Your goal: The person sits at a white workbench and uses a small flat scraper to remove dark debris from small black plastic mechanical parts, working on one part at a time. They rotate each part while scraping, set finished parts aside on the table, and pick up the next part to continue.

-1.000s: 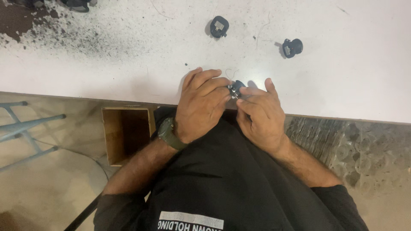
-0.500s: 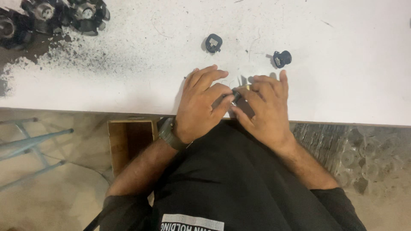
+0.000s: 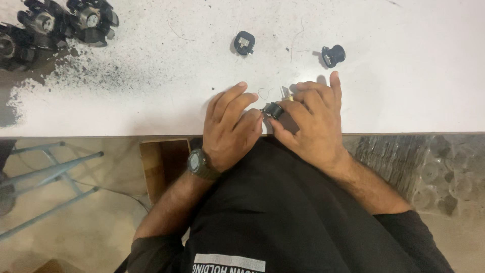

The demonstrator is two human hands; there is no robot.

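Note:
Both hands meet at the near edge of a white table (image 3: 404, 76). My left hand (image 3: 230, 126), with a dark watch on its wrist, and my right hand (image 3: 310, 124) pinch a small black round part (image 3: 274, 109) between their fingertips. A thin pale metal piece (image 3: 286, 93) pokes out above the part by my right fingers. Fingers hide most of the part.
Two more small black parts lie farther out on the table, one (image 3: 244, 43) ahead and one (image 3: 333, 54) to the right. Several larger black parts (image 3: 60, 23) sit at the far left amid dark dust. A wooden box (image 3: 159, 164) and a metal frame (image 3: 45, 177) stand on the floor at left.
The view has shifted, so the table's far-left pile shows more. My hands stay together at the table edge, and the fingers have spread a little, baring the black part.

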